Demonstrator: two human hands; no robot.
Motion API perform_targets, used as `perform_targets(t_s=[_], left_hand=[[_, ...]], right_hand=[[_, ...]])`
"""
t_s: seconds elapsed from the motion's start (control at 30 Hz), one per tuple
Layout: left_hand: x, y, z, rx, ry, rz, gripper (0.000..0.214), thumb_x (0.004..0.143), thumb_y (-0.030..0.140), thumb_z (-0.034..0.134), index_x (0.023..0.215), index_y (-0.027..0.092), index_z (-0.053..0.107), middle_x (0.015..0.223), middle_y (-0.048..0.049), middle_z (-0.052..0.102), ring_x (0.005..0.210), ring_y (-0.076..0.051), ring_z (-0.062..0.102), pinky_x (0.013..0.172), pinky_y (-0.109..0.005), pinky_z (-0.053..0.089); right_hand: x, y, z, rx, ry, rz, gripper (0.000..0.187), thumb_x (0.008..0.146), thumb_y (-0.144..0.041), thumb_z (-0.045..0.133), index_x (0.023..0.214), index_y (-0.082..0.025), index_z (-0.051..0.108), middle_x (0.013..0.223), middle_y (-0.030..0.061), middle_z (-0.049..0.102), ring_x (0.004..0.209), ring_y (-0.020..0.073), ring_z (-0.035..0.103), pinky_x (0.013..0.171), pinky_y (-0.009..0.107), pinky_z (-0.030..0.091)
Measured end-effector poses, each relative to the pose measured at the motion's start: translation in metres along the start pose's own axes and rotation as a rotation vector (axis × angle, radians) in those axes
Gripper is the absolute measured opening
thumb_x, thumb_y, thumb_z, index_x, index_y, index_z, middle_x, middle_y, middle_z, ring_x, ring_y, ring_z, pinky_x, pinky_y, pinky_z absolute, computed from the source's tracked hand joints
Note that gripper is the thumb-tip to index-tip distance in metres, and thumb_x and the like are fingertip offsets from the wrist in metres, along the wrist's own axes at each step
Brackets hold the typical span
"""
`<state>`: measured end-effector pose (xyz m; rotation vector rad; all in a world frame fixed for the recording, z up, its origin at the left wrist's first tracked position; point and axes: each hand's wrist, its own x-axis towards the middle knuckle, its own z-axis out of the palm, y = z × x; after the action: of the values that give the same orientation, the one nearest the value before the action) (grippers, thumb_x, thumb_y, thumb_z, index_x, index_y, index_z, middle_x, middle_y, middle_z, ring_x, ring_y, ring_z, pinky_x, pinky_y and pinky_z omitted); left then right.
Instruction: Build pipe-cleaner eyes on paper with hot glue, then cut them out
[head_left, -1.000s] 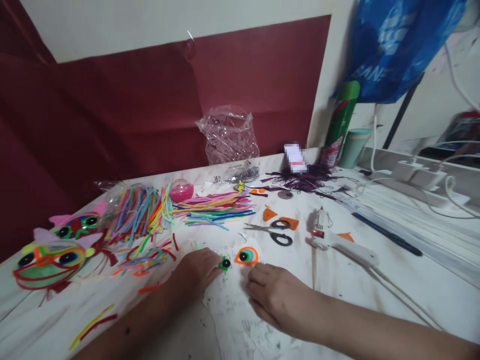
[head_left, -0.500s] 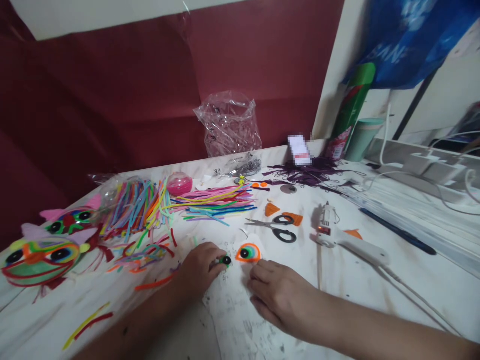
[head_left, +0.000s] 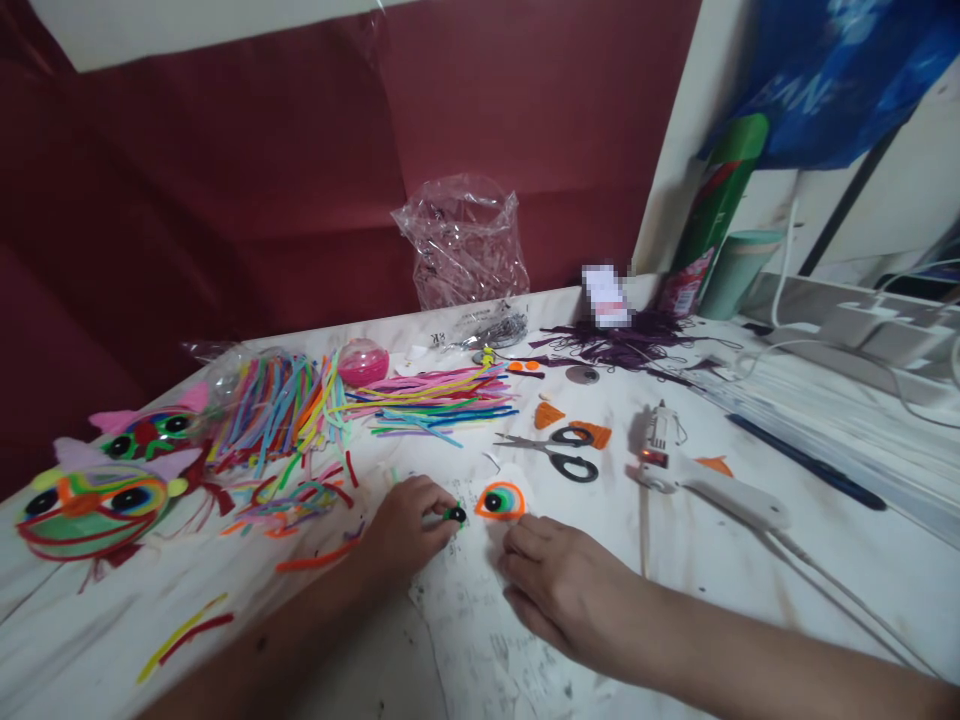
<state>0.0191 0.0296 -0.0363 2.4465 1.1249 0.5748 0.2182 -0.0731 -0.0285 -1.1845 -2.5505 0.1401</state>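
My left hand (head_left: 405, 525) rests on the white table (head_left: 750, 590) with its fingertips pinched on a small black eye piece ringed in green (head_left: 454, 515). Just to its right lies an orange-rimmed eye piece (head_left: 501, 501) with green and blue rings. My right hand (head_left: 566, 590) lies curled on the table right below that orange eye, fingers folded in, and I cannot see anything in it.
Scissors (head_left: 559, 455) and a white glue gun (head_left: 705, 485) lie to the right. Heaps of coloured strips (head_left: 360, 410) fill the middle left, two finished masks (head_left: 97, 495) sit at far left. A plastic bag (head_left: 465, 245), spray can (head_left: 712, 225) and cup (head_left: 731, 270) stand at the back.
My left hand's fingers have curled tighter round the small green eye and brought it closer to the orange one. The view has shifted slightly; my right hand has stayed put.
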Motion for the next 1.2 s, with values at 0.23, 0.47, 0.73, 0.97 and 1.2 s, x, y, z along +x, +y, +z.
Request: perform_targets(t_s=[0.23, 0.47, 0.73, 0.97, 1.2], left_hand=[[0.0, -0.003, 0.001, -0.014, -0.012, -0.006, 0.012, 0.067, 0.014, 0.062, 0.078, 0.017, 0.066, 0.074, -0.0007, 0.06, 0.074, -0.016, 0.057, 0.069, -0.027, 0.042], [-0.004, -0.001, -0.016, -0.219, 0.003, -0.122, 0.019, 0.082, 0.027, 0.049, 0.087, 0.018, 0.064, 0.085, -0.0022, 0.067, 0.082, -0.017, 0.061, 0.074, -0.027, 0.045], [-0.007, -0.006, -0.014, -0.086, 0.012, -0.062, 0.012, 0.072, 0.015, 0.055, 0.078, 0.016, 0.065, 0.076, -0.0022, 0.062, 0.071, -0.015, 0.059, 0.065, -0.024, 0.044], [-0.003, -0.01, 0.002, 0.012, 0.029, 0.088, 0.011, 0.068, 0.014, 0.063, 0.077, 0.017, 0.068, 0.072, -0.0026, 0.063, 0.073, -0.016, 0.059, 0.068, -0.026, 0.043], [-0.001, -0.007, 0.003, -0.002, 0.035, 0.081, 0.014, 0.065, 0.009, 0.061, 0.073, 0.018, 0.067, 0.069, -0.0014, 0.063, 0.07, -0.015, 0.059, 0.066, -0.025, 0.042]], right_hand=[[0.0, 0.0, 0.001, 0.009, 0.017, -0.002, 0.015, 0.087, -0.018, 0.046, 0.09, -0.014, 0.06, 0.089, 0.0077, 0.059, 0.082, 0.02, 0.052, 0.077, 0.031, 0.046], [-0.001, -0.001, 0.002, 0.033, 0.026, 0.016, 0.015, 0.087, -0.017, 0.046, 0.091, -0.014, 0.06, 0.09, 0.0079, 0.059, 0.083, 0.0201, 0.053, 0.078, 0.032, 0.047], [-0.002, -0.001, 0.003, 0.062, 0.037, 0.029, 0.015, 0.086, -0.016, 0.046, 0.091, -0.014, 0.06, 0.09, 0.0085, 0.058, 0.081, 0.0202, 0.053, 0.076, 0.033, 0.047], [-0.002, 0.0, 0.005, 0.057, 0.053, 0.023, 0.014, 0.086, -0.015, 0.045, 0.089, -0.015, 0.059, 0.089, 0.0087, 0.058, 0.08, 0.0199, 0.052, 0.074, 0.033, 0.047], [-0.001, -0.003, 0.002, 0.075, 0.03, 0.038, 0.014, 0.085, -0.014, 0.046, 0.09, -0.016, 0.059, 0.089, 0.0091, 0.059, 0.081, 0.0208, 0.053, 0.074, 0.033, 0.048]])
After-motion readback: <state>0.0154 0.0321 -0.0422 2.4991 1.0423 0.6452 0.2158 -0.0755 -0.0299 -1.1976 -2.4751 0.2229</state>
